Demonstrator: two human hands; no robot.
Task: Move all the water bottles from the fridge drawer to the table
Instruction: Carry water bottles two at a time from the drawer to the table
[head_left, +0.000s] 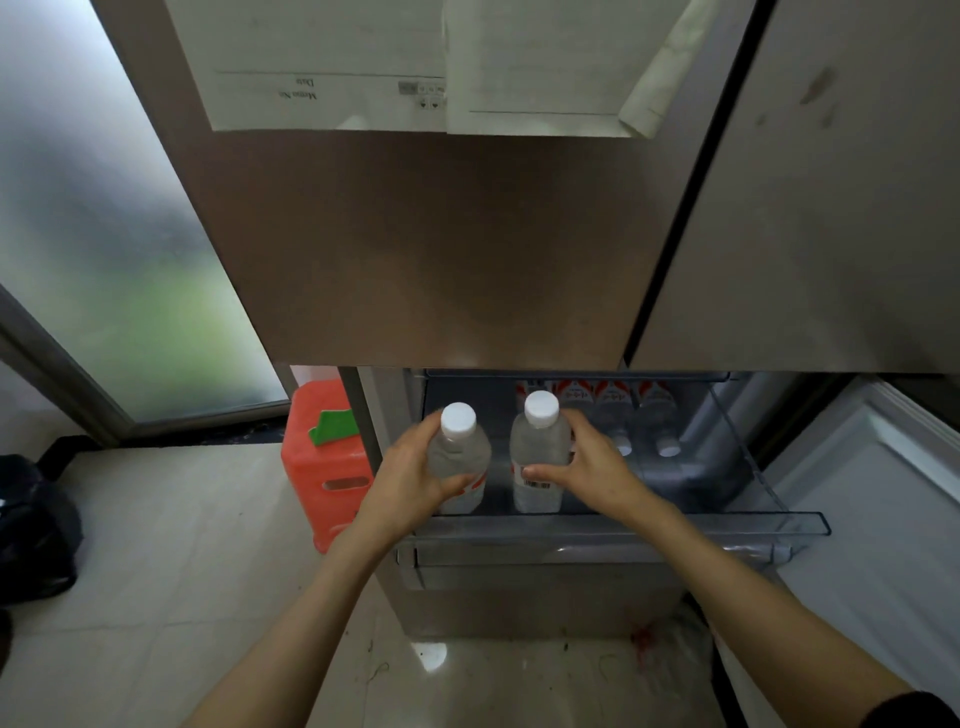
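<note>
The fridge drawer is pulled out below the closed upper doors. My left hand grips a clear water bottle with a white cap, upright over the drawer's left front. My right hand grips a second white-capped bottle beside it, also upright. Further back in the drawer lie several more bottles with red and white labels, caps pointing toward me. No table is in view.
An orange plastic stool with a green item on it stands left of the fridge. A dark bag lies on the tiled floor at far left. An open white door panel is at right. Papers hang on the fridge door.
</note>
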